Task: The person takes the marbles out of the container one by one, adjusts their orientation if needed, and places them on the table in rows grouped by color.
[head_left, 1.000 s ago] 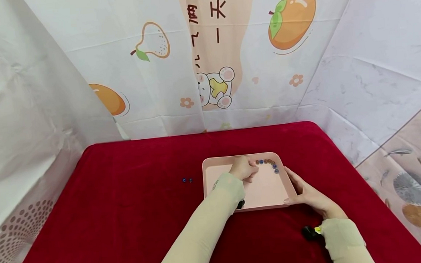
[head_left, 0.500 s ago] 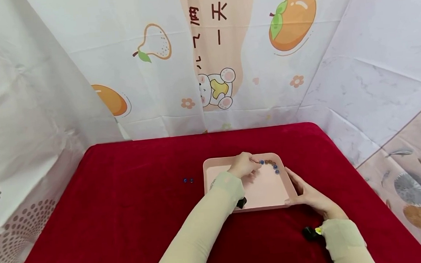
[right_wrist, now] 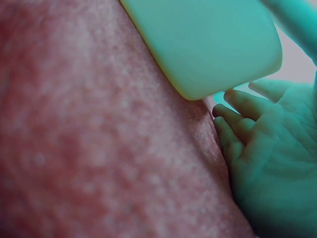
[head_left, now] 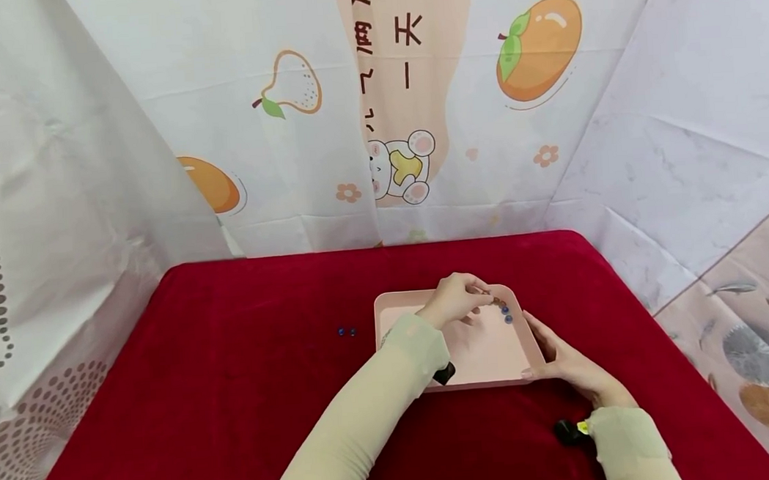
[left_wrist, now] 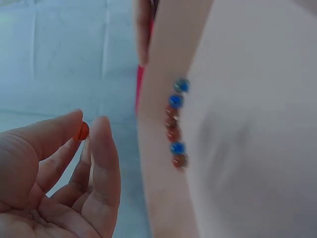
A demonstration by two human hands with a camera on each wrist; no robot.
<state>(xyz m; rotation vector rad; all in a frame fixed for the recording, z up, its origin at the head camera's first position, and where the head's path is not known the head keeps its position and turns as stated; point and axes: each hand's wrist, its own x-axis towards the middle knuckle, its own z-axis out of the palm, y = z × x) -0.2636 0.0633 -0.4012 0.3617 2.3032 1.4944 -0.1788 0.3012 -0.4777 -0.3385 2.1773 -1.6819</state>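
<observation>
In the left wrist view, my left hand (left_wrist: 69, 183) pinches an orange-red glass marble (left_wrist: 83, 132) between thumb and forefinger. In the head view this hand (head_left: 456, 300) is over the back of a shallow pale pink tray (head_left: 491, 354). A curving row of blue and reddish-brown marbles (left_wrist: 173, 135) lies along the tray's wall; the head view shows it at the back right corner, partly behind my left fingers. My right hand (head_left: 567, 361) holds the tray's front right corner, thumb at the near rim and fingers along the right side.
Two small blue marbles (head_left: 347, 332) lie on the red tablecloth (head_left: 247, 366), left of the tray. White patterned curtains (head_left: 298, 128) hang behind the table and at both sides. A black wrist device (head_left: 570, 432) sits by the right sleeve.
My left hand has moved a little right and toward the back of the tray, over the row's left end. My right hand keeps its hold on the tray corner. The head view has shifted slightly.
</observation>
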